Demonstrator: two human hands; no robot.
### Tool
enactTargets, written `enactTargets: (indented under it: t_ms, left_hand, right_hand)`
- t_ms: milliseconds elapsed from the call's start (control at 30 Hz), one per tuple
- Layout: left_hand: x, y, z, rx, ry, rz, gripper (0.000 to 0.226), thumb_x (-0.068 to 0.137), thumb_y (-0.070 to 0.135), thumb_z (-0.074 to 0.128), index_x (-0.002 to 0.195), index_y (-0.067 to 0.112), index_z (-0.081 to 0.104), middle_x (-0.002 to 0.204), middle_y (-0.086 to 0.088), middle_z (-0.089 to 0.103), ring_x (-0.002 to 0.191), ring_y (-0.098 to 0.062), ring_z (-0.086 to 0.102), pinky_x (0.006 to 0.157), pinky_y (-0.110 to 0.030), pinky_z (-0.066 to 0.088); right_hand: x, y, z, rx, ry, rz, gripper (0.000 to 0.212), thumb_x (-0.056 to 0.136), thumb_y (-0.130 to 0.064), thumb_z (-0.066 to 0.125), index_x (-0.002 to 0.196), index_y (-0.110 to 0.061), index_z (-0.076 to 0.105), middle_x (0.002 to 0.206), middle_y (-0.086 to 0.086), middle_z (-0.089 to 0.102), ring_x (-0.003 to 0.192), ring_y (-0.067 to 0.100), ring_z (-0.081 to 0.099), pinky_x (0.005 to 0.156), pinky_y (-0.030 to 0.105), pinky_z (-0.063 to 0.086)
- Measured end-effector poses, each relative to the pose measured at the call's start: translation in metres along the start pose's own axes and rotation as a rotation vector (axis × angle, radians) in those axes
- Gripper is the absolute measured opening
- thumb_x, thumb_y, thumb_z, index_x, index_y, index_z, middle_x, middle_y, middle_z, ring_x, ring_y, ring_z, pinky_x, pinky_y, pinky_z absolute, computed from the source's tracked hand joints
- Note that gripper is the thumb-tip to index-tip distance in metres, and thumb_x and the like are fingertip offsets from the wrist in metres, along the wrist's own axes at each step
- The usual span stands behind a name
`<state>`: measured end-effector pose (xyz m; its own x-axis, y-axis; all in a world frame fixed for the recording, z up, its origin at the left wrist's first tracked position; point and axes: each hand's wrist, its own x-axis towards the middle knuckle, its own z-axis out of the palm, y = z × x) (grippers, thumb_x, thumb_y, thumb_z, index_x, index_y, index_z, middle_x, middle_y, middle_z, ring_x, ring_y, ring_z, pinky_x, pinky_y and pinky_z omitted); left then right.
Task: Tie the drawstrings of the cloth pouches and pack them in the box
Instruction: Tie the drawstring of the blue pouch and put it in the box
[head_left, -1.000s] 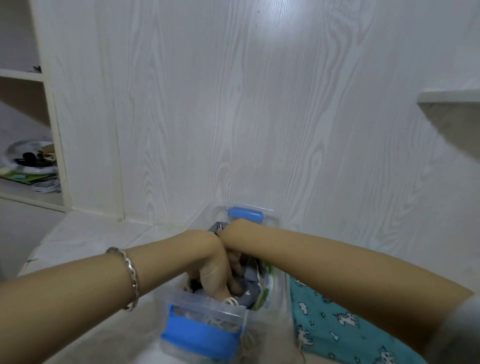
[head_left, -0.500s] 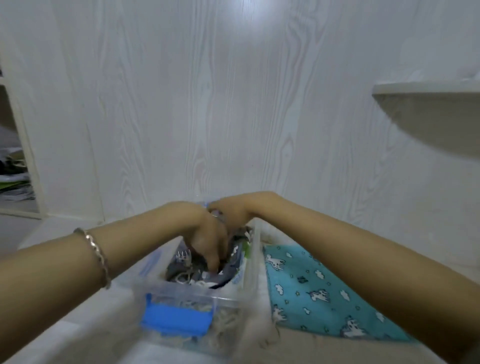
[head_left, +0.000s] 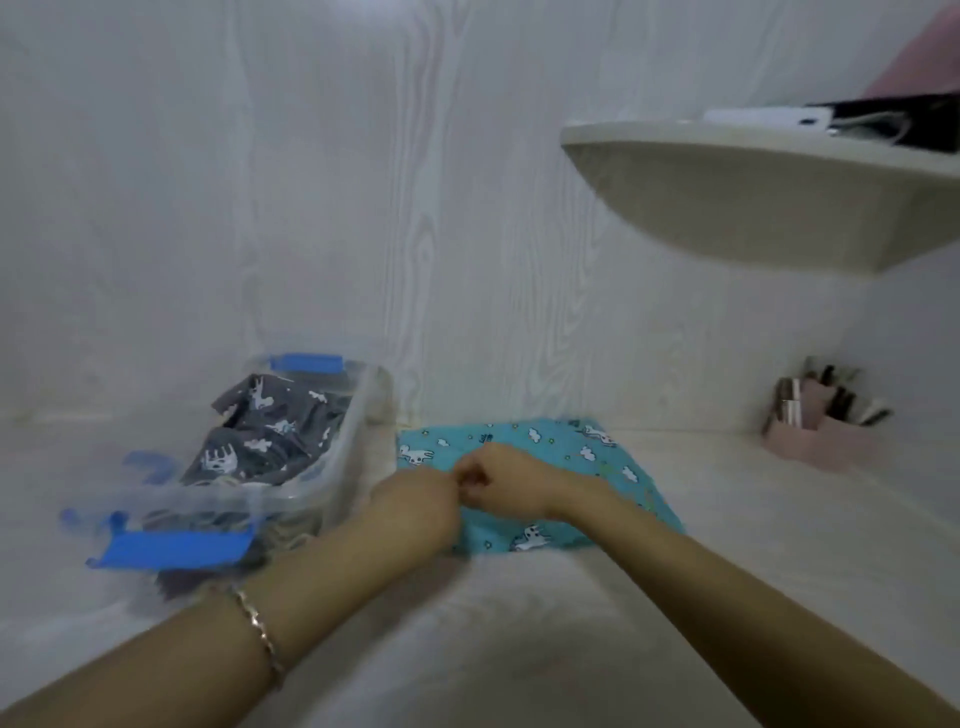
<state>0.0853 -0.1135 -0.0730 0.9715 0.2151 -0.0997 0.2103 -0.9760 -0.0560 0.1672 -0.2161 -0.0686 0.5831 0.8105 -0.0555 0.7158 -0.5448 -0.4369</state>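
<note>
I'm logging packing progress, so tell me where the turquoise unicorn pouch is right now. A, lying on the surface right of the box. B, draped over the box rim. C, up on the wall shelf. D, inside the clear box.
A: the turquoise pouch lies on the surface right of the clear box, with the left hand and right hand meeting over it; only grey cloth sits in the box.
</note>
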Motion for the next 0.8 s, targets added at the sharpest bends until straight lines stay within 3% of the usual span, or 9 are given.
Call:
enactTargets:
  t_ms: [100, 233, 333, 433, 500, 567, 667, 733, 800]
  left_hand:
    - [0.003, -0.001, 0.030, -0.072, -0.011, -0.082, 0.035, 0.093, 0.023, 0.049, 0.127, 0.012, 0.053, 0.125, -0.010, 0.055, 0.113, -0.027, 0.057, 0.087, -0.031, 0.048]
    - [0.006, -0.012, 0.044, -0.274, 0.205, -0.077, 0.015, 0.087, 0.016, 0.052, 0.100, 0.013, 0.058, 0.111, -0.009, 0.060, 0.099, -0.026, 0.061, 0.080, -0.032, 0.051]
    - [0.012, -0.016, 0.043, -0.678, 0.402, -0.039, 0.003, 0.081, 0.014, 0.060, 0.080, 0.017, 0.061, 0.087, -0.003, 0.068, 0.081, -0.021, 0.066, 0.074, -0.037, 0.055]
    - [0.009, -0.005, 0.033, -1.370, 0.442, -0.025, 0.011, 0.084, 0.005, 0.064, 0.093, 0.012, 0.063, 0.087, -0.008, 0.070, 0.080, -0.019, 0.066, 0.077, -0.035, 0.053]
    - [0.004, 0.003, 0.028, -1.543, 0.498, -0.080, 0.006, 0.088, 0.006, 0.058, 0.092, 0.010, 0.060, 0.083, -0.007, 0.065, 0.077, -0.022, 0.061, 0.068, -0.030, 0.049]
    - [0.000, 0.006, 0.027, -1.625, 0.313, -0.219, 0.021, 0.094, 0.025, 0.052, 0.086, 0.007, 0.060, 0.074, -0.008, 0.058, 0.070, -0.026, 0.057, 0.063, -0.031, 0.047]
    - [-0.007, 0.007, 0.019, -1.938, -0.281, -0.440, 0.074, 0.089, 0.068, 0.037, 0.106, -0.003, 0.049, 0.090, -0.020, 0.059, 0.075, -0.035, 0.065, 0.067, -0.040, 0.056]
    - [-0.005, 0.009, 0.016, -2.082, -0.231, -0.490, 0.073, 0.087, 0.071, 0.036, 0.105, 0.002, 0.047, 0.097, -0.020, 0.057, 0.085, -0.035, 0.065, 0.072, -0.044, 0.057]
    - [0.000, 0.013, 0.010, -2.093, 0.039, -0.482, 0.055, 0.093, 0.062, 0.036, 0.096, 0.010, 0.052, 0.091, -0.013, 0.058, 0.084, -0.026, 0.061, 0.070, -0.041, 0.054]
  right_hand:
    - [-0.010, 0.014, 0.035, 0.032, -0.001, 0.001, 0.032, 0.085, -0.006, 0.051, 0.108, -0.019, 0.069, 0.097, -0.008, 0.066, 0.086, 0.007, 0.057, 0.080, 0.024, 0.046]
    - [-0.020, 0.019, 0.057, 0.166, 0.120, -0.063, 0.046, 0.079, -0.012, 0.068, 0.122, -0.024, 0.058, 0.112, -0.007, 0.059, 0.095, 0.006, 0.053, 0.078, 0.014, 0.042]
    - [-0.021, 0.019, 0.065, 0.358, 0.316, -0.069, 0.049, 0.081, -0.015, 0.071, 0.119, -0.035, 0.048, 0.113, -0.006, 0.059, 0.095, 0.007, 0.058, 0.078, 0.020, 0.050]
    - [-0.019, 0.020, 0.059, 0.448, 0.567, -0.070, 0.030, 0.089, -0.012, 0.064, 0.111, -0.030, 0.057, 0.095, -0.004, 0.065, 0.083, 0.010, 0.061, 0.073, 0.030, 0.053]
    - [-0.020, 0.022, 0.047, 0.514, 0.664, -0.061, 0.020, 0.093, -0.013, 0.061, 0.108, -0.025, 0.065, 0.096, -0.006, 0.067, 0.087, 0.009, 0.062, 0.079, 0.030, 0.055]
    - [-0.025, 0.022, 0.031, 0.605, 0.679, -0.061, 0.013, 0.094, -0.015, 0.060, 0.103, -0.019, 0.069, 0.095, -0.004, 0.068, 0.086, 0.010, 0.062, 0.077, 0.025, 0.054]
    - [-0.039, 0.019, 0.006, 0.690, 0.656, -0.072, 0.018, 0.097, -0.028, 0.055, 0.092, -0.016, 0.069, 0.083, -0.007, 0.065, 0.074, 0.003, 0.058, 0.065, 0.013, 0.045]
    - [-0.048, 0.019, -0.005, 0.769, 0.654, -0.038, 0.028, 0.098, -0.037, 0.050, 0.087, -0.020, 0.069, 0.075, -0.009, 0.063, 0.067, 0.001, 0.056, 0.060, 0.015, 0.044]
    - [-0.054, 0.021, -0.012, 0.896, 0.631, -0.046, 0.029, 0.099, -0.035, 0.049, 0.083, -0.023, 0.070, 0.077, -0.005, 0.062, 0.068, 0.008, 0.057, 0.058, 0.021, 0.045]
